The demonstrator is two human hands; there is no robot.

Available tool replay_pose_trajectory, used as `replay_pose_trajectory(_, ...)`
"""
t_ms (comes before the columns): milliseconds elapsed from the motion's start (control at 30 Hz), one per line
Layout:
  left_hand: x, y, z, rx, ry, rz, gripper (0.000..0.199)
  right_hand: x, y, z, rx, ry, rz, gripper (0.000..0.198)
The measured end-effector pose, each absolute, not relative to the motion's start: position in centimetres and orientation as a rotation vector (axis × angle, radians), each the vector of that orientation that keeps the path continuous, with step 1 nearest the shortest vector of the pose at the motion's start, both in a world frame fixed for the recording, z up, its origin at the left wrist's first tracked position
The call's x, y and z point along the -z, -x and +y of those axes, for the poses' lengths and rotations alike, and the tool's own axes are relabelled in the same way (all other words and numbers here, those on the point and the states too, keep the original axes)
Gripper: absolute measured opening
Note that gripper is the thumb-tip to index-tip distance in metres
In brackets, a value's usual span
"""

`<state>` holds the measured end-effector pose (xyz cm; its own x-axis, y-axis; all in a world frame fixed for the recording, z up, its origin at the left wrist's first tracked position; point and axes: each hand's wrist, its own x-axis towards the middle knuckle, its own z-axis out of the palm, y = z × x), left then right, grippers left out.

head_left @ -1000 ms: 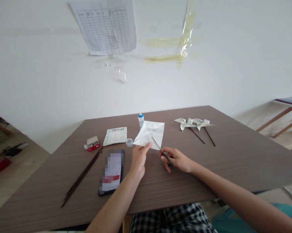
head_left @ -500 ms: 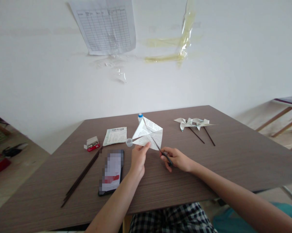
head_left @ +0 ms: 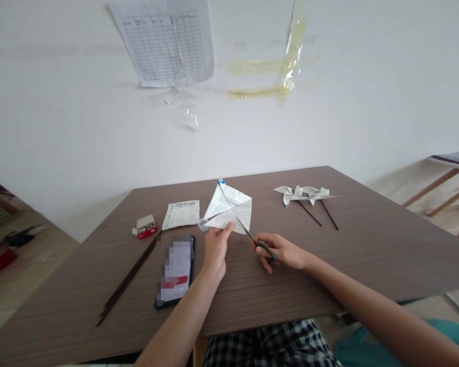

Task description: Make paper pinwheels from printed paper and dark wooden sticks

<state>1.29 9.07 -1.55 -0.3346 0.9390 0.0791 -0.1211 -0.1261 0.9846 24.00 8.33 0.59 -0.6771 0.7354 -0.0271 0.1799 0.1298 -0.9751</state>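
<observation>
Left hand (head_left: 215,251) pinches the slit printed paper square (head_left: 235,206), which sits at its 1 o'clock, so that one's nearer. Right hand (head_left: 281,251) grips scissors (head_left: 260,245), long axis aimed around 10:30, tip over it, can't tell if they're actually touching.

Brown wood-grain rectangular table (head_left: 370,250), spanning the frame's lower half. Left of centre lie a small open red-and-white cardboard box (head_left: 145,227), a pale printed paper packet (head_left: 181,214), thin dark-brown sticks (head_left: 128,280) set diagonally, and a black-edged smartphone (head_left: 178,267), screen partly pixelated. At centre, a translucent plastic cap (head_left: 202,226), partly hidden. Right of centre, two printed-paper pinwheels (head_left: 292,196) on dark sticks.
</observation>
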Motion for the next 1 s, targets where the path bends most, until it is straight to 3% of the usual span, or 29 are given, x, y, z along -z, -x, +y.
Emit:
replay_pose_trajectory(267, 1.2, -1.1, 9.0, -1.594, -0.967, 1.316, 0.029, -2.0, -27.5, 9.8, -1.485, 0.83, -1.92, 0.058)
replay_pose_trajectory(633, 0.8, -1.7, 9.0, -1.387, -1.235, 1.318, 0.014, 1.1, -27.4, 13.0, -0.732, 1.2, -1.469, 0.052)
replay_pose_trajectory(1000, 0.9, -1.5, 8.7, -1.22, -1.479, 1.289, 0.023, 1.9, -27.5, 13.1, -0.705, 1.264, -1.59, 0.035)
